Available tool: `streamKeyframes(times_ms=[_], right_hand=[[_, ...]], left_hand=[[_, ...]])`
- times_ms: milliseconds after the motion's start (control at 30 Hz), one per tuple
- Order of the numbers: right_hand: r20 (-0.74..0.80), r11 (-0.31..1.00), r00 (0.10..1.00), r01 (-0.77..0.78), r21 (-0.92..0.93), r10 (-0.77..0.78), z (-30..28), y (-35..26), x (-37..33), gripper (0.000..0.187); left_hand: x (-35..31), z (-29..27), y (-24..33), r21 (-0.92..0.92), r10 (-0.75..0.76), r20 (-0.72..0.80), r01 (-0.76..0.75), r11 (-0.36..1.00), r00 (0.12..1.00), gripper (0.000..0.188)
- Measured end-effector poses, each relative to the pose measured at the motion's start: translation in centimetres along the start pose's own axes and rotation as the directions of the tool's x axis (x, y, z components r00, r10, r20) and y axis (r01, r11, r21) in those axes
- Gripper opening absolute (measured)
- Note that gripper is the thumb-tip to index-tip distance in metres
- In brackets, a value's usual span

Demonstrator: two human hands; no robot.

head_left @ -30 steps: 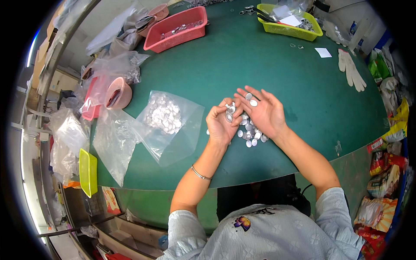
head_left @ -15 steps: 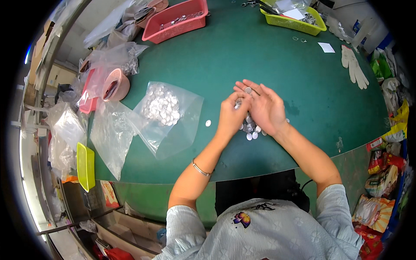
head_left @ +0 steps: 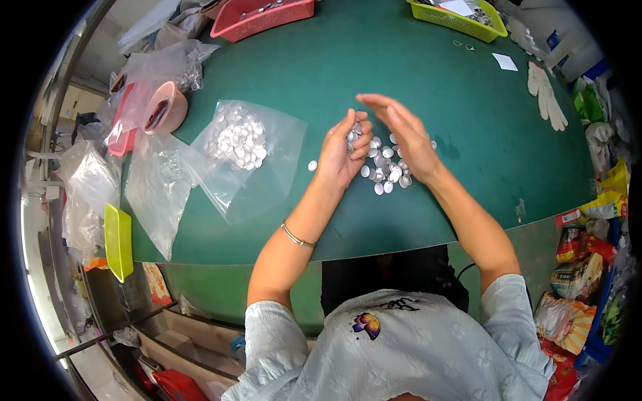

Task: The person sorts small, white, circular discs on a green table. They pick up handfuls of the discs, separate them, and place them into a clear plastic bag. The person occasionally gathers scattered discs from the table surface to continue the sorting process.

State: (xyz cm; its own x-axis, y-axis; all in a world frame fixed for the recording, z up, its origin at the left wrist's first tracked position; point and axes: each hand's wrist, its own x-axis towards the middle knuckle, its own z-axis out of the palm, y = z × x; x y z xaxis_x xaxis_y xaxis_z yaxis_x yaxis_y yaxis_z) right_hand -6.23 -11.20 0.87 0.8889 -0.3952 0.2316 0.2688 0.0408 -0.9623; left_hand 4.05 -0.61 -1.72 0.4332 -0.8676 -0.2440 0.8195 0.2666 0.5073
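Small silvery oval discs [head_left: 382, 175] lie in a loose pile on the green table, between and just in front of my wrists. My left hand [head_left: 336, 159] is curled with several of these discs showing in its palm and fingers. Fingers stretched out and holding nothing that I can see, my right hand [head_left: 409, 137] stands on edge at the pile's right side and hides part of it. A single disc [head_left: 312, 166] lies alone, left of my left hand. Farther left, a clear plastic bag [head_left: 286, 150] has many similar discs in or on it.
Another clear bag [head_left: 157, 200] lies flat near a pink cup [head_left: 175, 110] and a yellow-green tray [head_left: 118, 244] at the left edge. A pink basket [head_left: 261, 21] and a yellow-green basket [head_left: 461, 25] stand at the back. A white glove [head_left: 547, 100] lies on the right.
My hands have come apart: the left has drawn back and turned its palm inward with discs, the right has tipped on edge. More of the pile shows. The whole view has shifted slightly.
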Motion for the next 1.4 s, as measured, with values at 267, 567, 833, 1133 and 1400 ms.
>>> streamKeyframes(times_ms=[267, 567, 833, 1133, 1400], right_hand=[[0.142, 0.405, 0.979, 0.072, -0.911, 0.145, -3.9, -1.4, -4.6, 0.084], [0.24, 0.287, 0.97, 0.22, -0.933, 0.036, -1.1, 1.1, -5.4, 0.097], [0.408, 0.491, 0.893, 0.447, -0.748, -0.191, 1.1, 2.4, -3.7, 0.04], [0.366, 0.31, 0.879, 0.456, -0.835, -0.306, 1.2, 2.7, -4.3, 0.018], [0.186, 0.382, 0.871, 0.379, -0.843, -0.454, 0.6, 2.9, -3.8, 0.016]], left_hand=[[-2.3, 2.1, 1.2, 0.247, 0.249, 0.006, -0.243, 0.938, 0.968, 0.025], [-10.8, -0.6, 5.0, -0.169, 0.379, -0.474, -0.504, 0.847, 0.795, 0.015], [-7.7, -1.7, 9.6, 0.338, 0.732, -0.476, -0.667, 0.664, 0.488, 0.038], [-10.2, 0.6, -0.8, 0.878, 0.443, 0.477, -0.389, -0.279, 0.759, 0.041], [-7.8, -2.9, -3.5, 0.83, 0.386, 0.421, -0.176, -0.53, 0.821, 0.04]])
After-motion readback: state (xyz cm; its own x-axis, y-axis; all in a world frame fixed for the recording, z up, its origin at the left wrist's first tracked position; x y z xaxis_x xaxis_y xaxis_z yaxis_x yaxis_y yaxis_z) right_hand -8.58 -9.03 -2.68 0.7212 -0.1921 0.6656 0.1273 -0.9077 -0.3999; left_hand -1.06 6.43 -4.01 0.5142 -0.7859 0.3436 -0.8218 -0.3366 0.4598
